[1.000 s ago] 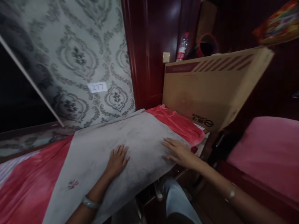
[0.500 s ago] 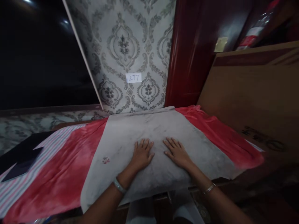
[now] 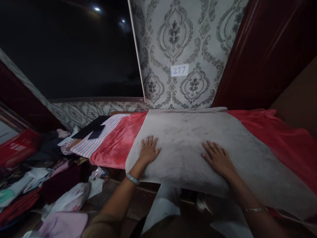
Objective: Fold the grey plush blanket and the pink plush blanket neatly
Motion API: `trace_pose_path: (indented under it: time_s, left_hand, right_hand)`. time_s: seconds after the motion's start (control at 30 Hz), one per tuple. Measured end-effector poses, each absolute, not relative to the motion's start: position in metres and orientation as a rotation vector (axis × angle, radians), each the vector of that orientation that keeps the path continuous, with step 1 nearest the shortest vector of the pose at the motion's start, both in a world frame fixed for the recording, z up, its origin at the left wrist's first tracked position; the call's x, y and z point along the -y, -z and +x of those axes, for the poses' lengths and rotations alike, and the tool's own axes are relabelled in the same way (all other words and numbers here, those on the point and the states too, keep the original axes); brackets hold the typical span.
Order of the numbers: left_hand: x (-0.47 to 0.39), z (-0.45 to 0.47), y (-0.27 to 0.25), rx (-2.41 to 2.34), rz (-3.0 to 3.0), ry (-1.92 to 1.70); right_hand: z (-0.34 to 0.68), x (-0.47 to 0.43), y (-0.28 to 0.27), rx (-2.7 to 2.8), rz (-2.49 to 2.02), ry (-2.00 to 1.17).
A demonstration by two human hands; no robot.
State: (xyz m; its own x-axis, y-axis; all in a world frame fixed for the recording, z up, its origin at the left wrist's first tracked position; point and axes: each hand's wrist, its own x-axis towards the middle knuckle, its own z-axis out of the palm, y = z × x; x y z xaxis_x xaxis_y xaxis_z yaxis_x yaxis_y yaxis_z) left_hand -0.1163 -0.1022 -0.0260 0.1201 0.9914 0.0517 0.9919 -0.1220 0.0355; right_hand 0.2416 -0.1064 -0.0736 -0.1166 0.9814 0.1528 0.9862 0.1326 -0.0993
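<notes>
A grey plush cloth (image 3: 183, 132) lies spread flat over a red plush cloth (image 3: 115, 142), which shows on both sides of it. My left hand (image 3: 149, 150) rests palm down near the grey cloth's left edge, fingers spread. Farther right, my right hand (image 3: 219, 159) also lies flat on the grey cloth with its fingers stretched out. Neither hand grips anything. Under the red cloth's left end, a striped cloth (image 3: 85, 146) sticks out, with a dark phone-like slab (image 3: 96, 133) on it.
A large dark screen (image 3: 74, 53) stands at the back left. The patterned wall bears a paper label (image 3: 179, 70) reading 277. On the left are heaped clothes (image 3: 59, 181) and a red box (image 3: 18, 147). A brown cardboard panel (image 3: 297, 89) stands at the right.
My hands have spread apart across the grey cloth, the left one toward its left edge. The view has swung left, bringing the heaped clothes into sight. The small embroidered motif no longer shows.
</notes>
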Motion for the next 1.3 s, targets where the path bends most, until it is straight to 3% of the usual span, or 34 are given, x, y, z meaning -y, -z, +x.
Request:
trace_pose_path:
  time_s: [0.53,0.83,1.3]
  left_hand:
    - [0.081,-0.16,0.022,2.361,-1.843,0.147]
    - [0.039,-0.186,0.021,2.382,-1.882,0.211]
    - [-0.048,-0.137,0.012,2.264,-2.131,0.072]
  right_hand:
    - [0.228,0.109,0.052,2.151,-1.955,-0.099]
    - [0.243,0.095,0.051,2.157,-1.941,-0.166]
    - [0.318,0.013,0.041,1.887,-2.301,-0.117]
